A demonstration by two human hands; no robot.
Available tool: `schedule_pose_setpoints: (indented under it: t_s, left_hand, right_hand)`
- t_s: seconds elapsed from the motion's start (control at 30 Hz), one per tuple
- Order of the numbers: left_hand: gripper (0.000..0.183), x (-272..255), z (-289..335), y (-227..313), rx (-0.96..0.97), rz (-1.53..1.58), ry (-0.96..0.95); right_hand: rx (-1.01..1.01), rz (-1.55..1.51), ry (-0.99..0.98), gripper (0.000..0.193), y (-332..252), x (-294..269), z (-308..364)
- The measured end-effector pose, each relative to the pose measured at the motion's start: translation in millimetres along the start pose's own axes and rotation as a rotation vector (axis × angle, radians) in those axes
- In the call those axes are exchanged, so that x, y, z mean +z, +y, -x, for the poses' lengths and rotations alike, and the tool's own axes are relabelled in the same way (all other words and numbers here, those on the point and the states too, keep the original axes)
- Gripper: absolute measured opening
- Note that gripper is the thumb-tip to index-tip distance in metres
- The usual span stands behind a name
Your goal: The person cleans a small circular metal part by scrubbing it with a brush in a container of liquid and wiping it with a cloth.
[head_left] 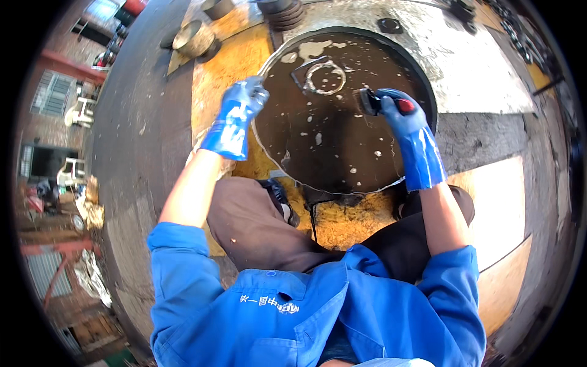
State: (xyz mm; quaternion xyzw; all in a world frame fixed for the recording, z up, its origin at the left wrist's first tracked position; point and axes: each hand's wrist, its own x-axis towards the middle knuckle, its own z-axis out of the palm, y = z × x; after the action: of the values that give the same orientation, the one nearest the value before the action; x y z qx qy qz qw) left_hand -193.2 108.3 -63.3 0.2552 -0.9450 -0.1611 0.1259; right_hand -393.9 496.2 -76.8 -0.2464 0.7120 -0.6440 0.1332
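Note:
A wide round tub (426, 85) of murky brown liquid with patches of foam stands before me. My right hand (400, 116), in a blue rubber glove, is closed around a black-and-red handled brush (369, 101) over the right side of the liquid. My left hand (246, 101), gloved the same way, is curled closed by the tub's left rim; whatever its fingers may hold is hidden. Towards the far side of the tub, a pale ring (325, 78) shows at the surface, with a dark angular edge beside it.
Rusty metal cylinders (194, 39) stand on a board at the far left, and a stack of dark round parts (280, 13) is behind the tub. Chains (512, 29) lie at the far right. My legs (257, 223) are bent on the near side. White chairs (79, 112) stand farther left.

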Motion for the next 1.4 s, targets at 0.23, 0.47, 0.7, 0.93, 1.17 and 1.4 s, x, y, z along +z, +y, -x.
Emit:
schedule_pose_setpoints:
  t_s: [0.23, 0.47, 0.7, 0.93, 1.17, 1.4]
  left_hand:
    - [0.072, 46.0, -25.3, 140.0, -0.321, 0.101, -0.308]
    - [0.087, 85.9, -47.0, 164.3, -0.161, -0.142, -0.119]
    - [0.084, 119.7, -25.0, 178.8, 0.128, -0.323, -0.204]
    - [0.088, 118.4, 38.5, 184.3, 0.354, -0.451, -0.381]
    - [0.094, 98.8, 83.0, 222.5, 0.267, -0.792, -0.69]
    - [0.083, 90.4, 87.1, 245.0, 0.166, -0.774, -0.817]
  right_hand:
    - [0.137, 0.134, -0.07, 0.018, -22.3, -12.4, 14.6]
    - [0.016, 0.437, -0.11, 0.018, -29.4, -21.5, 17.0]
    - [0.055, 0.453, -0.02, 0.023, -35.0, -43.7, -2.8]
    - [0.194, 0.471, -0.019, 0.023, -52.1, -53.2, -5.6]
    - [0.16, 0.499, -0.014, 0.025, -51.1, -51.9, -3.9]
    - [0.185, 0.489, -0.067, 0.03, -45.0, -52.8, -5.9]
